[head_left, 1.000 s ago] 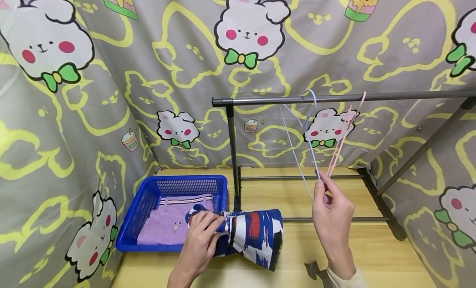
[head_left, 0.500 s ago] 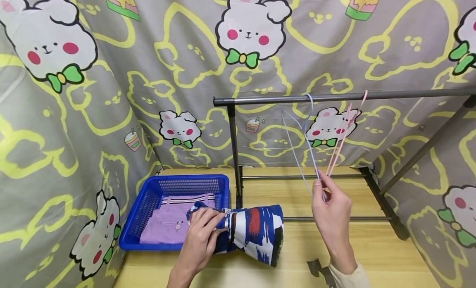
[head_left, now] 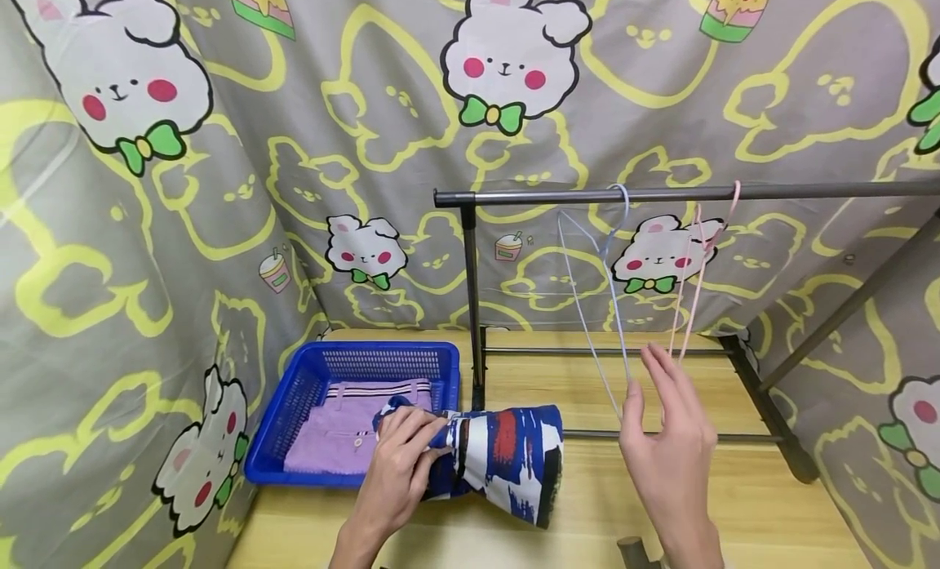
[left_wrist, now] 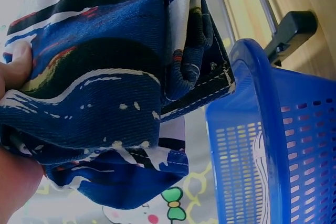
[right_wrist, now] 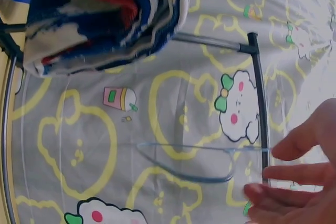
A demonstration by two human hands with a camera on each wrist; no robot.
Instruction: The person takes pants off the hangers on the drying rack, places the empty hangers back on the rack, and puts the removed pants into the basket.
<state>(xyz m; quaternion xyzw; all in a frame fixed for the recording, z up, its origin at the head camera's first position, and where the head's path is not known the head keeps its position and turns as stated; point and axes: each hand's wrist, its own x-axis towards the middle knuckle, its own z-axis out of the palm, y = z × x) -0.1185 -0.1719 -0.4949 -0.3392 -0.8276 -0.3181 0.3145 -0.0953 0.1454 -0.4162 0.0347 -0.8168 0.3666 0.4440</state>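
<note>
My left hand [head_left: 392, 467] grips a bunched denim garment [head_left: 508, 455] printed in blue, white, red and black, held in front of the blue basket's right corner. In the left wrist view the garment's thick stitched folds [left_wrist: 105, 61] fill the upper left, with a thumb pressed on them. A pale blue clothes hanger [head_left: 617, 317] hangs by its hook from the rail. Beside its lower end is my right hand [head_left: 671, 446], fingers extended and spread from the thumb, the thumb tip right at the wire. Behind it hangs a pink hanger [head_left: 693, 308].
The dark metal rack's rail [head_left: 543, 197] runs across the right side, its posts standing on the wooden surface [head_left: 587, 504]. A blue basket [head_left: 268, 426] holds folded lilac trousers [head_left: 326, 438]. A cartoon-printed curtain [head_left: 411, 169] encloses the back and sides.
The right hand has let go of the blue hanger, its fingers straightening away from the wire. The left hand keeps its grip on the garment. The head view has shifted slightly left.
</note>
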